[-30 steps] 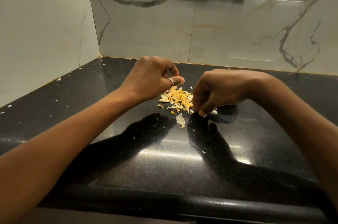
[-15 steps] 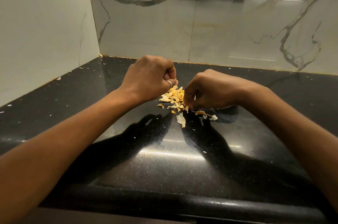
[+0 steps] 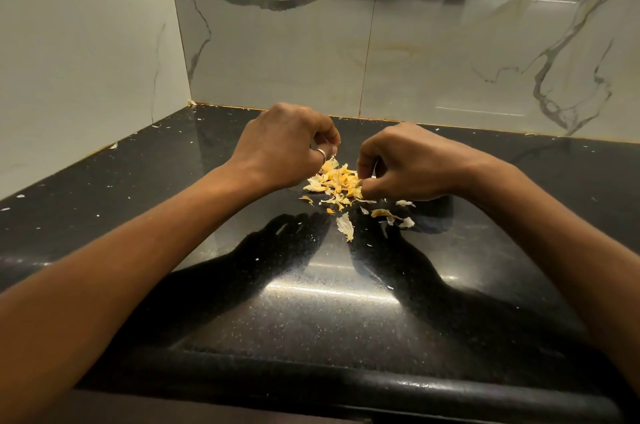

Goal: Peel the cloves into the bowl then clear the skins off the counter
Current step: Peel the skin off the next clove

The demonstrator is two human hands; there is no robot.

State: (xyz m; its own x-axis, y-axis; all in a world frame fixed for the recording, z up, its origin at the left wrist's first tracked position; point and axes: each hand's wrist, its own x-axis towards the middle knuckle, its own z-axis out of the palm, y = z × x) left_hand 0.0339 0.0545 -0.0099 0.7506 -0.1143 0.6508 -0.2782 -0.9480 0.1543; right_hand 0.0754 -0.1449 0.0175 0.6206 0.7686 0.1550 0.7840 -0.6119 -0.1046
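On the black desk (image 3: 311, 302), a few stray flakes (image 3: 345, 226) lie nearest. Beyond them a heap of skins (image 3: 336, 181) sits between both hands. The right hand (image 3: 408, 163) pinches skins at the heap's right edge in a narrow grip. The left hand (image 3: 284, 146) curls just above the heap; I cannot tell whether its grip holds anything.

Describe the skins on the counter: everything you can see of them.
The skins are thin, papery flakes, pale cream to yellow-orange, curled and torn. Most lie in a loose, low pile on the black counter. Several strays lie scattered nearer the camera and to the right. The right hand pinches at the pile's right edge. The left hand hovers curled over its left rear edge, contact unclear.
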